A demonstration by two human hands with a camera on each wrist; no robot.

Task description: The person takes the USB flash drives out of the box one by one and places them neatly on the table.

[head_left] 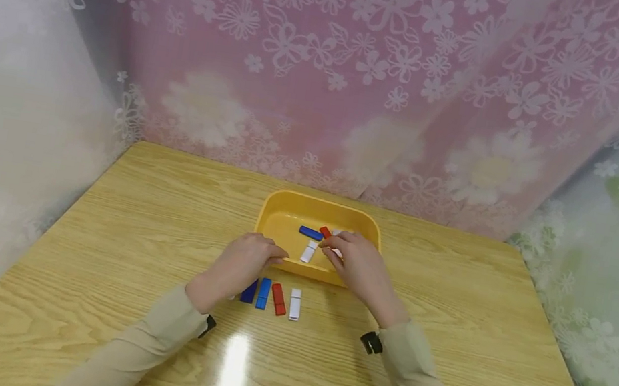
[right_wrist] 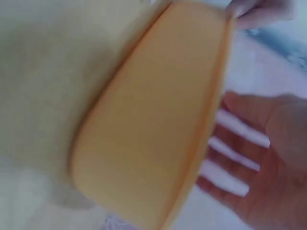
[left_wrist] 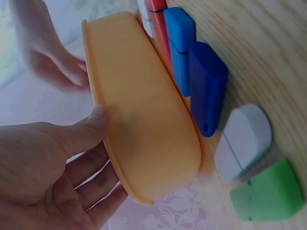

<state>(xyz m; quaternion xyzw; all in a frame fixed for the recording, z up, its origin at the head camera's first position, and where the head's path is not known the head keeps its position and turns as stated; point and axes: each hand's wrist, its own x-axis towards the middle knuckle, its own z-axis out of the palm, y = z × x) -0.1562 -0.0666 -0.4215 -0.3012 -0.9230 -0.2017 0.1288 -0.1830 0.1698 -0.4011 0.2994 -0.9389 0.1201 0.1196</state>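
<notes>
sleeves foremost, left hand grips yellow tub, right hand over it.

i've got the left hand holding the yellow tray at its near rim, right hand inside, near a blue stick.

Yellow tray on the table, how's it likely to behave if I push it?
The yellow tray is probably stiff and fairly light, since its smooth walls look like thin plastic. It would likely slide rather than tip, being low and wide on a shiny table. The small blocks inside seem loose, so they might shift.
</notes>
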